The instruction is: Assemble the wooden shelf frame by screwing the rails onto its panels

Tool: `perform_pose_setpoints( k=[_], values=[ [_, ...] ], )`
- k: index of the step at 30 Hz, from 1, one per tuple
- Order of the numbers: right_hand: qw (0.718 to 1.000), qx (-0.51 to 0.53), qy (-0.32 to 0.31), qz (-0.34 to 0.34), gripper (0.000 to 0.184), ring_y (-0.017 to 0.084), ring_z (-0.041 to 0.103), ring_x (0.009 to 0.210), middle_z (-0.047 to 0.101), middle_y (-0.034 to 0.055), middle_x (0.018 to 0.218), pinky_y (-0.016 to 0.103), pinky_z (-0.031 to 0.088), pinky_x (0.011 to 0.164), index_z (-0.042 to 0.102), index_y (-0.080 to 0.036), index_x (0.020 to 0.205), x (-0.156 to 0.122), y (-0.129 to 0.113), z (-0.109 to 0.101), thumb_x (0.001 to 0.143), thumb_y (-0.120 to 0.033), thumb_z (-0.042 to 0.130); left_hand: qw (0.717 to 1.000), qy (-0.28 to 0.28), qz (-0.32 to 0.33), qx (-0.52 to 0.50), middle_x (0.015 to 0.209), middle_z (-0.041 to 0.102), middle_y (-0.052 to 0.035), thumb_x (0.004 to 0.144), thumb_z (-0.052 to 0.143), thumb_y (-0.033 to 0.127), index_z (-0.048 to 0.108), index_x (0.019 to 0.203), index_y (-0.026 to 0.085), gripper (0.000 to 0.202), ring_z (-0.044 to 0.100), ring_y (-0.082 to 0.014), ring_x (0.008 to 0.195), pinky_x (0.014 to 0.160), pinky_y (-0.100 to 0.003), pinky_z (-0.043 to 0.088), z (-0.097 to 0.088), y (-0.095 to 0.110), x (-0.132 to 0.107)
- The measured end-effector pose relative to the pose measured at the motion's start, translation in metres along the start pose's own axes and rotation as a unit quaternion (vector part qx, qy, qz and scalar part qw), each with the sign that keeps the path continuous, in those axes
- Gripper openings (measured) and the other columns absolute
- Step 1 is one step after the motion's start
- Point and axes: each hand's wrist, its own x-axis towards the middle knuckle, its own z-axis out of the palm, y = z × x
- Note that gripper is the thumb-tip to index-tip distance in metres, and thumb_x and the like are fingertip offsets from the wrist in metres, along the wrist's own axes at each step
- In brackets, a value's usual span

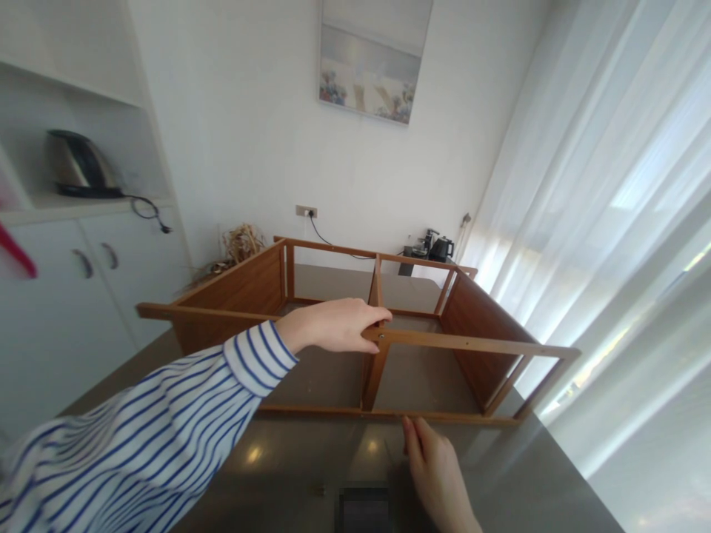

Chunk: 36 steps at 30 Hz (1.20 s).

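A brown wooden shelf frame [466, 342] lies on its side on the grey table, with a divider [376, 370] across its middle. My left hand [347, 326], in a striped sleeve, is closed around the near upper rail where the divider meets it. A screw head [381, 336] shows in the rail beside my fingers. Just below the near lower rail [444, 417], my right hand [433, 463] is closed in a pinch. A thin, faint shape shows by its fingertips, too blurred to name.
Small metal pieces [319, 490] and a dark, pixelated rectangle [364, 511] lie on the grey table [266, 466] near me. Dried stalks [243, 243] are behind the frame at left, and a black kettle [442, 248] at far right. White curtains [600, 185] hang along the right.
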Motion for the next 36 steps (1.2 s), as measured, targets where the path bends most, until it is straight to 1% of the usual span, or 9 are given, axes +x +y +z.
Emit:
perform_pose_setpoints(
  k=[4, 9, 13, 16, 18, 21, 25, 31, 36],
  values=[
    [0.999, 0.027, 0.036, -0.024, 0.040, 0.012, 0.055, 0.051, 0.058, 0.0007, 0.057, 0.021, 0.035, 0.054, 0.050, -0.020, 0.069, -0.001, -0.008, -0.004, 0.099, -0.041, 0.033, 1.000, 0.013, 0.016, 0.014, 0.102, 0.068, -0.0067, 0.084, 0.061, 0.044, 0.054, 0.123, 0.023, 0.045, 0.065, -0.0208, 0.087, 0.067, -0.024, 0.041, 0.000, 0.000, -0.001],
    [0.991, 0.051, 0.113, -0.057, 0.037, 0.010, 0.050, 0.051, 0.053, -0.0017, 0.057, 0.021, 0.034, 0.052, 0.047, -0.020, 0.067, 0.006, -0.036, -0.020, 0.098, -0.036, 0.036, 0.999, -0.002, 0.033, 0.013, 0.103, 0.067, -0.0087, 0.085, 0.057, 0.049, 0.053, 0.122, 0.022, 0.047, 0.064, -0.0232, 0.090, 0.069, -0.026, 0.042, -0.003, 0.004, -0.001],
    [0.990, 0.053, 0.119, -0.063, 0.036, 0.011, 0.050, 0.053, 0.052, -0.0016, 0.059, 0.022, 0.035, 0.054, 0.049, -0.020, 0.068, 0.010, -0.048, -0.028, 0.098, -0.035, 0.037, 1.000, -0.003, 0.028, 0.002, 0.104, 0.067, -0.0084, 0.085, 0.052, 0.055, 0.054, 0.121, 0.023, 0.048, 0.064, -0.0221, 0.088, 0.067, -0.026, 0.041, -0.003, 0.008, 0.000],
    [0.994, 0.061, 0.080, -0.051, 0.035, 0.012, 0.052, 0.055, 0.054, -0.0008, 0.061, 0.023, 0.036, 0.055, 0.052, -0.020, 0.072, 0.005, -0.044, -0.027, 0.099, -0.035, 0.037, 1.000, -0.001, 0.030, -0.001, 0.103, 0.067, -0.0079, 0.087, 0.050, 0.054, 0.055, 0.118, 0.022, 0.045, 0.064, -0.0205, 0.084, 0.066, -0.026, 0.041, -0.002, 0.009, 0.000],
    [0.995, 0.073, 0.012, -0.060, 0.033, 0.012, 0.054, 0.059, 0.057, 0.0002, 0.065, 0.023, 0.038, 0.058, 0.056, -0.019, 0.076, -0.004, -0.037, -0.025, 0.099, -0.034, 0.037, 0.999, -0.001, 0.033, 0.001, 0.103, 0.067, -0.0077, 0.087, 0.049, 0.053, 0.054, 0.119, 0.022, 0.045, 0.064, -0.0205, 0.085, 0.067, -0.026, 0.041, -0.001, 0.009, 0.001],
    [0.987, 0.066, -0.101, -0.105, 0.029, 0.015, 0.059, 0.074, 0.062, 0.0023, 0.077, 0.025, 0.043, 0.069, 0.061, -0.020, 0.085, -0.021, -0.031, -0.025, 0.099, -0.031, 0.038, 0.999, -0.002, 0.035, 0.006, 0.104, 0.067, -0.0075, 0.088, 0.049, 0.052, 0.053, 0.122, 0.023, 0.045, 0.064, -0.0210, 0.088, 0.068, -0.026, 0.041, -0.001, 0.008, 0.001],
    [0.970, 0.047, -0.183, -0.152, 0.024, 0.017, 0.060, 0.090, 0.067, 0.0032, 0.091, 0.030, 0.043, 0.084, 0.065, -0.023, 0.097, -0.040, -0.032, -0.031, 0.098, -0.025, 0.041, 0.999, 0.001, 0.034, 0.007, 0.108, 0.067, -0.0082, 0.088, 0.048, 0.051, 0.052, 0.124, 0.022, 0.046, 0.063, -0.0209, 0.090, 0.069, -0.026, 0.041, 0.001, 0.008, 0.001],
    [0.953, 0.037, -0.220, -0.203, 0.023, 0.019, 0.058, 0.108, 0.070, 0.0022, 0.105, 0.034, 0.041, 0.093, 0.063, -0.027, 0.109, -0.052, -0.034, -0.035, 0.094, -0.020, 0.048, 0.999, 0.003, 0.032, 0.007, 0.110, 0.067, -0.0079, 0.088, 0.048, 0.052, 0.052, 0.123, 0.023, 0.046, 0.063, -0.0209, 0.092, 0.072, -0.026, 0.041, 0.004, 0.008, 0.002],
    [0.958, 0.017, -0.185, -0.220, 0.022, 0.022, 0.053, 0.117, 0.071, 0.0006, 0.104, 0.043, 0.033, 0.103, 0.061, -0.027, 0.109, -0.048, -0.030, -0.031, 0.093, -0.017, 0.049, 0.999, 0.013, 0.044, 0.005, 0.110, 0.067, -0.0081, 0.088, 0.049, 0.051, 0.052, 0.123, 0.023, 0.045, 0.064, -0.0213, 0.094, 0.072, -0.026, 0.041, 0.006, 0.005, 0.003]
  ],
)
